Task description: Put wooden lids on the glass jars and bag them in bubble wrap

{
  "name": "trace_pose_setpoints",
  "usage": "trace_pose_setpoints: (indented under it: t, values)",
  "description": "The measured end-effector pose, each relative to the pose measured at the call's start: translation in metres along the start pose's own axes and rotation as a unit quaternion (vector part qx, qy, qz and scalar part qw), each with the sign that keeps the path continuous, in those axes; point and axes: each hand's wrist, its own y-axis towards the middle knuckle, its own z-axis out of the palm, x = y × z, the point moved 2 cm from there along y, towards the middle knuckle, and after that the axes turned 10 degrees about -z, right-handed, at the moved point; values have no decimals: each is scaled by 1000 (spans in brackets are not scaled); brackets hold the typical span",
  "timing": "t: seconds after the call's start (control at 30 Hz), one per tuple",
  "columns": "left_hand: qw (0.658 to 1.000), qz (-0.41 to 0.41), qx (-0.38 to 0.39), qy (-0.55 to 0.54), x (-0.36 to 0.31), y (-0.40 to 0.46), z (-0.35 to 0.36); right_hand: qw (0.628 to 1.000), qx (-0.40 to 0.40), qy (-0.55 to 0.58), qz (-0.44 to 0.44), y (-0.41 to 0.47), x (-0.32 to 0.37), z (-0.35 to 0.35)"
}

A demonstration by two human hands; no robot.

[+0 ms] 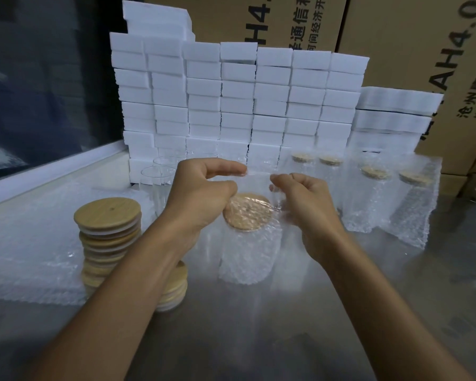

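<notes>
Bagging step: lidded jar (249, 215) is held in bubble bag (248, 259), mouth pinched by L hand (204, 188) + R hand (300, 199) grip; fold-over prob needed next.

Head view: soft indoor light, wide-angle bend, mild blur.
Illumination even and moderate, seemingly from above; white foam blocks (231, 92) brightest, near overexposed, edges between them faint. Grey tabletop (259, 339) carries a dull sheen and diffuse reflections, with weak shadows under the forearms. Dark panel (39, 78) at left dim, low in detail. Bubble wrap (248, 254) catches small glints, hazing the lid (248, 211) beneath. Straight lines bow toward the frame edges; cardboard boxes (423, 37) at upper right smeared, print soft. Hands: left hand (204, 188) and right hand (305, 199) slightly blurred.
</notes>
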Motion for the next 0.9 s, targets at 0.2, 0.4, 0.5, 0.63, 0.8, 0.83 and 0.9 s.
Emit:
trace_pose_setpoints:
  t: [0.2,0.4,0.5,0.63,0.8,0.83,0.9]
  values:
    - [996,-10,73,50,-1,3,-4,995,11,82,61,2,-6,-4]
    - [993,34,29,113,7,5,0,995,-44,91,24,7,-5,-16]
    - [995,42,-13,88,10,8,-1,990,-54,130,31,12,-10,-21]
    - [998,30,-34,40,18,13,-2,993,70,93,31,13,-27,-26]
    - [999,36,-28,25,22,16,1,943,327,-32,54,4,-66,-30]
    - [998,44,-30,33,22,16,1,928,366,-43,53,1,-72,-27]
    - [997,55,-29,39,22,16,3,905,417,-75,46,-4,-84,-21]
